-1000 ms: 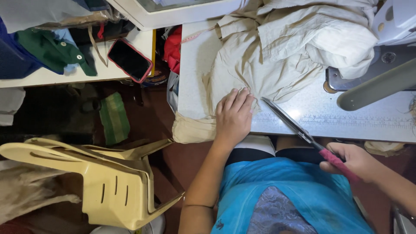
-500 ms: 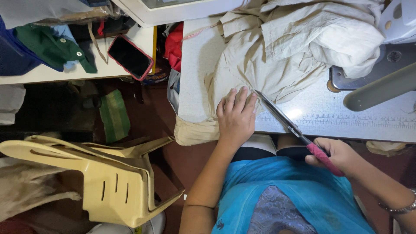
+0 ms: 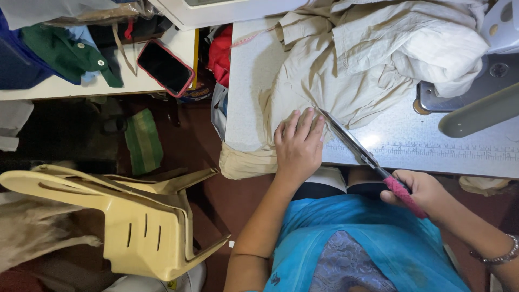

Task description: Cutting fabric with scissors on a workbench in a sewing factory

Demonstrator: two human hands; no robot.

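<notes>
Pressing flat, my left hand [image 3: 298, 145] pins the beige garment [image 3: 357, 65] at the near edge of the white table [image 3: 246, 86]. My right hand [image 3: 419, 190] clamps the pink-handled scissors [image 3: 367, 159], blades at the cloth. Side item: red-cased phone [image 3: 165, 67], on the left shelf [image 3: 65, 86].

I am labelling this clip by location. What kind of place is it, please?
Probably a small tailoring or sewing workshop. The right hand holds scissors at beige cloth that the left hand presses flat on a sewing table; more garments lie nearby.
</notes>
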